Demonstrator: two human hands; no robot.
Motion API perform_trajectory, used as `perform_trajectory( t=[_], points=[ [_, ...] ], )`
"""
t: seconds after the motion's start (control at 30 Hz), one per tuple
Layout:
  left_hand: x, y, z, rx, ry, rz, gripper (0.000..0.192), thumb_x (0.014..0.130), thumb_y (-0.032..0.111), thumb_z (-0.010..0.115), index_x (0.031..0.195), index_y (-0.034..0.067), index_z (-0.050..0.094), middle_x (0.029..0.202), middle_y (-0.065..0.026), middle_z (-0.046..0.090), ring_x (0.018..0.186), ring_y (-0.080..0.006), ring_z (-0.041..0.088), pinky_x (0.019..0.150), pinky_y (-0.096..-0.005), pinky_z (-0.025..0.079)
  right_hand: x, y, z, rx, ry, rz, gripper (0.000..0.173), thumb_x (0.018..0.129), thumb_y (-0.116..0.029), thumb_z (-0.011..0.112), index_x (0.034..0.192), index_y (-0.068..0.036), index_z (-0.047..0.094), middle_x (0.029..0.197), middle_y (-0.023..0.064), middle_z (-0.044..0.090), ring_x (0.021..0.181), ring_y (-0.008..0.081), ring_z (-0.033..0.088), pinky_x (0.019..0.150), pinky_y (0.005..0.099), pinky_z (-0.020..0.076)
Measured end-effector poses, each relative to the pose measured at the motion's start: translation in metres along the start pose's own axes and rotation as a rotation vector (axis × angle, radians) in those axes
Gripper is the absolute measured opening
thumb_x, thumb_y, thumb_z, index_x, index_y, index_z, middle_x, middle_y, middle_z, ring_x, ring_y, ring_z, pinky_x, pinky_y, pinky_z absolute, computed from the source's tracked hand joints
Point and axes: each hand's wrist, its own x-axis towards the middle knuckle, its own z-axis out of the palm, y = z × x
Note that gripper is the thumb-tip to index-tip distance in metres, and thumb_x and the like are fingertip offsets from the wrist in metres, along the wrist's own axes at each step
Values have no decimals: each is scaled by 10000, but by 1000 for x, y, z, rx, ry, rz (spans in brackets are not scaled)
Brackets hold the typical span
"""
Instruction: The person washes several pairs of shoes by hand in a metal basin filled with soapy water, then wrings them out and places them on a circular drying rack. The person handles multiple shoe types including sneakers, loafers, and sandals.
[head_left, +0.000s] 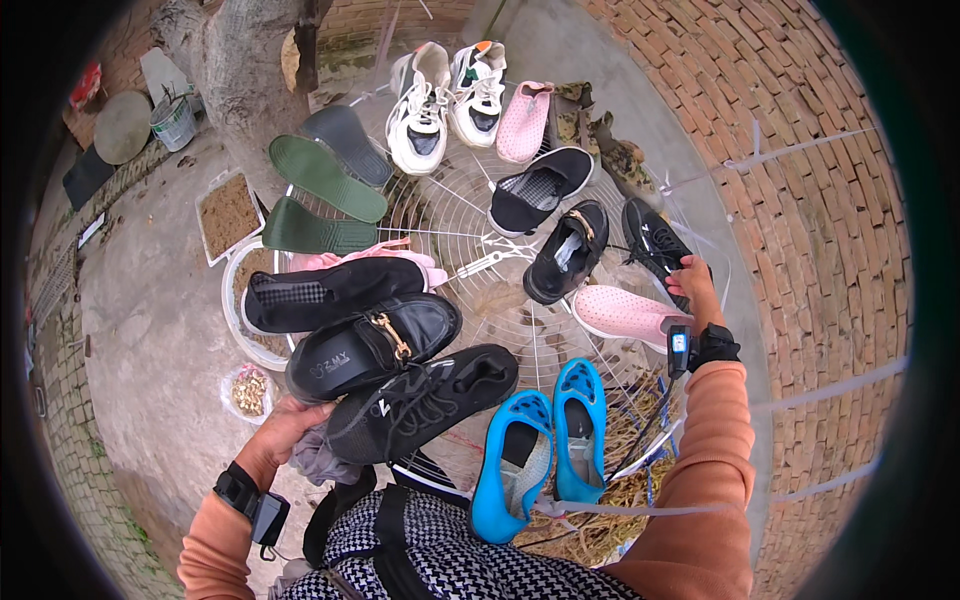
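Shoes and insoles lie around a round white wire rack (480, 202). At the lower left my left hand (294, 427) is at the heel of a black loafer with a gold buckle (375, 345); whether it grips the loafer cannot be told. A black lace-up shoe (424, 405) lies beside the loafer, a black slip-on (334, 294) above it. On the right, my right hand (691, 280) touches another black lace-up shoe (654, 236), fingers at its heel end. Near that hand lie a pink perforated shoe (626, 311) and a second black loafer (568, 251). Two blue flats (517, 465) sit at the near edge.
White sneakers (420, 112), green insoles (326, 176) and camouflage shoes (619, 154) line the far side. A tree trunk (251, 82) stands at the upper left, above a sand-filled tray (226, 216) and a white bucket (238, 330). A brick wall (817, 225) rises on the right; strings run to it.
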Motion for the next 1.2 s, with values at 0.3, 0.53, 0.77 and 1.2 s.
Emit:
perform_trajectory(
  t=[0.3,0.53,0.77,1.2],
  points=[
    [9,-4,-10,-8,-39,26,293,800,95,614,1085,43,569,1021,-44,606,919,-131,564,829,-282,450,-11,-6,-8,46,24,56,276,781,10,527,1026,-22,403,856,93,546,631,177,619,460,252,496],
    [17,-7,-16,22,-50,58,297,806,98,607,1096,52,565,1035,-39,601,919,-126,561,842,-274,436,-15,-4,-4,324,68,79,237,781,-34,569,975,-56,434,680,26,506,504,109,500,414,219,424],
    [20,-9,-20,13,-76,84,283,808,94,599,1087,52,573,1020,-32,607,910,-118,560,843,-263,426,-9,-7,-2,461,140,80,165,757,-91,636,688,-78,487,540,-13,440,421,75,384,375,202,317],
    [16,-6,-16,23,-39,65,287,806,84,598,1088,43,567,1026,-43,605,917,-122,562,839,-267,434,18,4,13,828,175,105,154,744,-95,663,703,-29,530,548,16,474,421,104,422,383,215,375]
  ],
)
